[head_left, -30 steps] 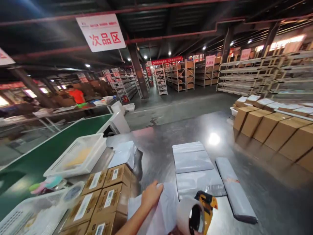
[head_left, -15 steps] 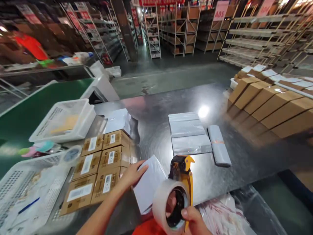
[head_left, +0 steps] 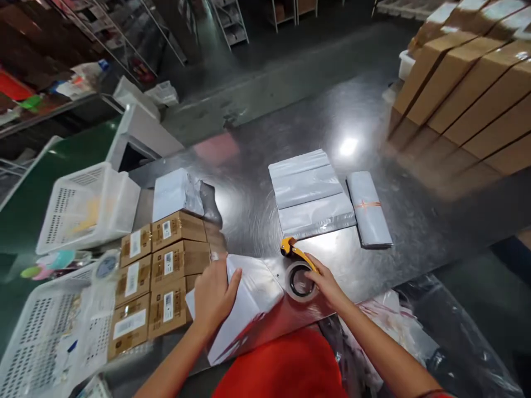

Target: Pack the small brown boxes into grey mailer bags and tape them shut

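My left hand (head_left: 215,296) is closed over the left side of a white plastic-wrapped package (head_left: 255,284), its thumb lying across the wrapping. The package sits tilted at the table's near edge, against a red garment. In my right hand (head_left: 327,284) is a tape dispenser (head_left: 302,255) with a yellow handle and a wide roll of clear tape, held low at the table just right of the package. Beyond it lie a flat stack of grey-white mailer bags (head_left: 311,190) and a folded bundle of bags (head_left: 368,207) tied with an orange band.
Several labelled brown boxes (head_left: 168,265) stand left of my left hand, with a white package (head_left: 176,193) behind them. White baskets (head_left: 120,204) line the table's left side. Large cartons (head_left: 468,94) rise at the right. Clear plastic (head_left: 448,326) hangs below the near edge.
The view has tipped downward. My right hand has lowered the tape dispenser from in front of my body to the table, turning it. My left hand now grips the package's side, and the package has turned.
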